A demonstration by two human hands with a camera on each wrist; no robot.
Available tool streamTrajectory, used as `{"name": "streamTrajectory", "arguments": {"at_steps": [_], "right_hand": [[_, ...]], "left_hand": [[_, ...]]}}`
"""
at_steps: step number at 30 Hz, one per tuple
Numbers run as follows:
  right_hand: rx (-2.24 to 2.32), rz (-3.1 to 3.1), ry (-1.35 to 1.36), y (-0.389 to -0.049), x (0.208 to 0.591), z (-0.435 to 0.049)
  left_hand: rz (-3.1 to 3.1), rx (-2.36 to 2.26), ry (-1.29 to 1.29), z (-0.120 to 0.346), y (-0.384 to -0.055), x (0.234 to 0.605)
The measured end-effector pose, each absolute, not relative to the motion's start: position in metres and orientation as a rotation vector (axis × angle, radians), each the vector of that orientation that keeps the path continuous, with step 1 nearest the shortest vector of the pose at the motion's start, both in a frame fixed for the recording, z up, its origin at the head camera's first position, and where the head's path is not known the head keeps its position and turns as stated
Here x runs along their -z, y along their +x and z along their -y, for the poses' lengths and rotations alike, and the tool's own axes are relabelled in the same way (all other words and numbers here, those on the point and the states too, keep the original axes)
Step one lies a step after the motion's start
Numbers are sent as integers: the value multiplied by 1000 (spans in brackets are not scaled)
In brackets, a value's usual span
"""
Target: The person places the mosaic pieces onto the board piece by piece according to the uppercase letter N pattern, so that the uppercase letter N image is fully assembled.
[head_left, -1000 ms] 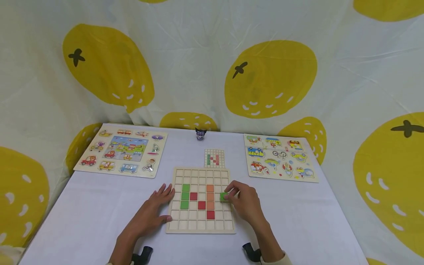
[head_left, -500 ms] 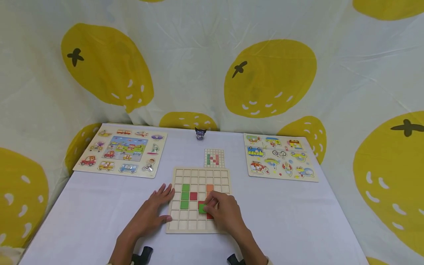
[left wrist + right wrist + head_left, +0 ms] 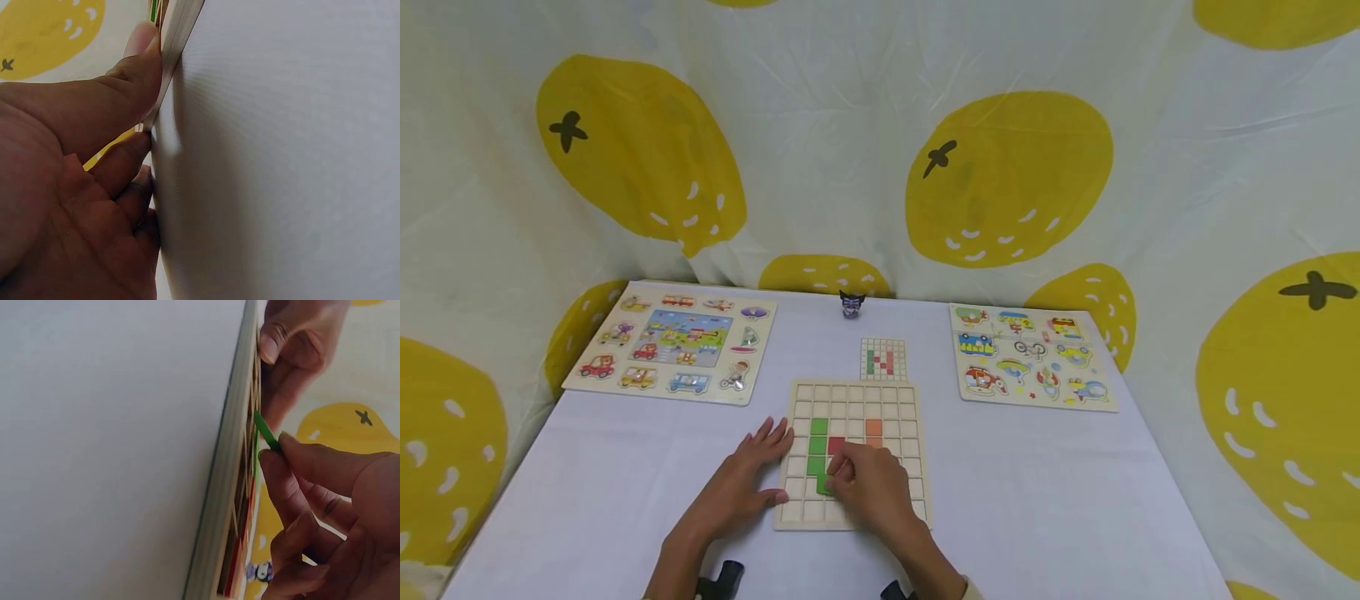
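Note:
A pale wooden grid board (image 3: 815,511) lies flat on the white table. My right hand (image 3: 872,492) pinches a small green square tile (image 3: 265,430) between thumb and forefinger. That tile is tilted over the board's lower left, just below a column of green tiles (image 3: 817,445) set in the grid. A red tile (image 3: 837,444) and an orange tile (image 3: 873,427) also sit in cells; the right hand covers others. My left hand (image 3: 741,479) rests along the board's left edge, its fingers and thumb extended. In the left wrist view, its thumb touches the board's rim (image 3: 172,53).
A small pattern card (image 3: 883,360) with coloured squares lies behind the board. Two picture puzzle boards, one at back left (image 3: 673,346) and one at back right (image 3: 1030,358), flank it. A little dark figurine (image 3: 852,305) stands near the far edge, before a lemon-print cloth (image 3: 820,167).
My right hand has carried the green tile leftward across the board, from its right edge to the lower end of the green column. The left hand stays at the left edge.

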State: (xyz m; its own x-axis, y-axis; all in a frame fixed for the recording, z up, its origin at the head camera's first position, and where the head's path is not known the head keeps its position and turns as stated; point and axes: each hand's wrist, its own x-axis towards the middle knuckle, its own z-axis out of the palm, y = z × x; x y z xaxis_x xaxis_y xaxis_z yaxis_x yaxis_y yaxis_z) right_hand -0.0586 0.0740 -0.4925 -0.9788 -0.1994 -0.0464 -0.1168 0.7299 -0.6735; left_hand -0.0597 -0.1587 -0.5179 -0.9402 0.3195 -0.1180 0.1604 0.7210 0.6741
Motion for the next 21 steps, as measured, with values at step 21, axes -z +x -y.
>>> {"name": "streamTrajectory", "arguments": {"at_steps": [21], "right_hand": [[970,-2883,-358,-63,498,-69]], "left_hand": [[-2682,-1054,386,156,-64,522]]}}
